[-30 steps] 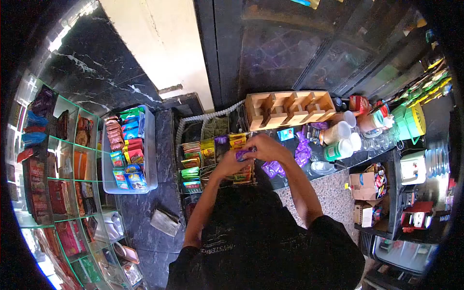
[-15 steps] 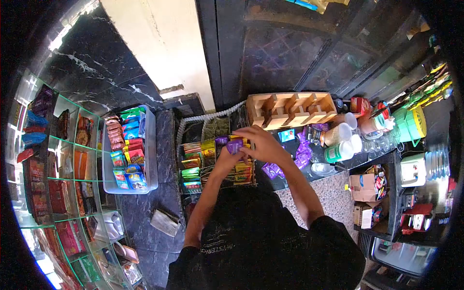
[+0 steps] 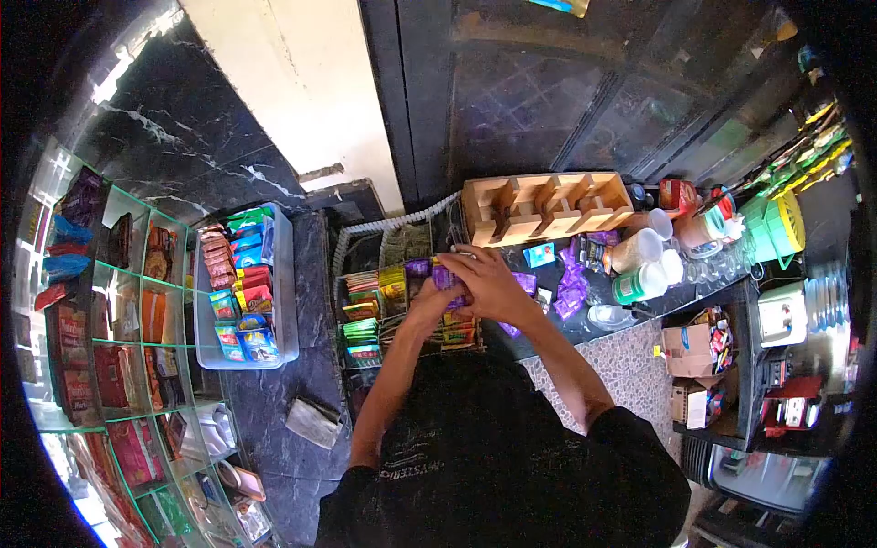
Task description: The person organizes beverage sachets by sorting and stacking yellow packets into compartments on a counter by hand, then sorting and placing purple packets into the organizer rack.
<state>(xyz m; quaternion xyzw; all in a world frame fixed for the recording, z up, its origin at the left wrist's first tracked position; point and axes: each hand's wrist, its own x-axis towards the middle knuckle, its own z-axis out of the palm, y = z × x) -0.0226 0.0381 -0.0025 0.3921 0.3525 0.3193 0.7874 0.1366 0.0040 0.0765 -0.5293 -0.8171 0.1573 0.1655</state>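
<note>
My left hand [image 3: 429, 306] grips a small stack of purple sachets [image 3: 444, 276] over the compartments of a sachet rack. From the right, my right hand [image 3: 491, 281] curves its fingers over the same sachets, hiding part of them. Below and beside the hands, the sachet rack [image 3: 387, 297] holds rows of yellow, red and green packets. One more purple sachet [image 3: 417, 267] shows just left of the stack. Loose purple sachets [image 3: 573, 281] lie on the dark counter right of my right hand.
A wooden compartment box [image 3: 548, 212] stands behind the hands. Several jars [image 3: 642, 285] crowd the counter to the right. On the left, a clear plastic bin [image 3: 285, 310] holds colourful sachets, beside glass shelves [image 3: 125, 342] of packets. A white rope [image 3: 384, 225] runs behind the rack.
My right hand has moved slightly down and closer over the purple sachets and my left hand. The camera view has shifted slightly.
</note>
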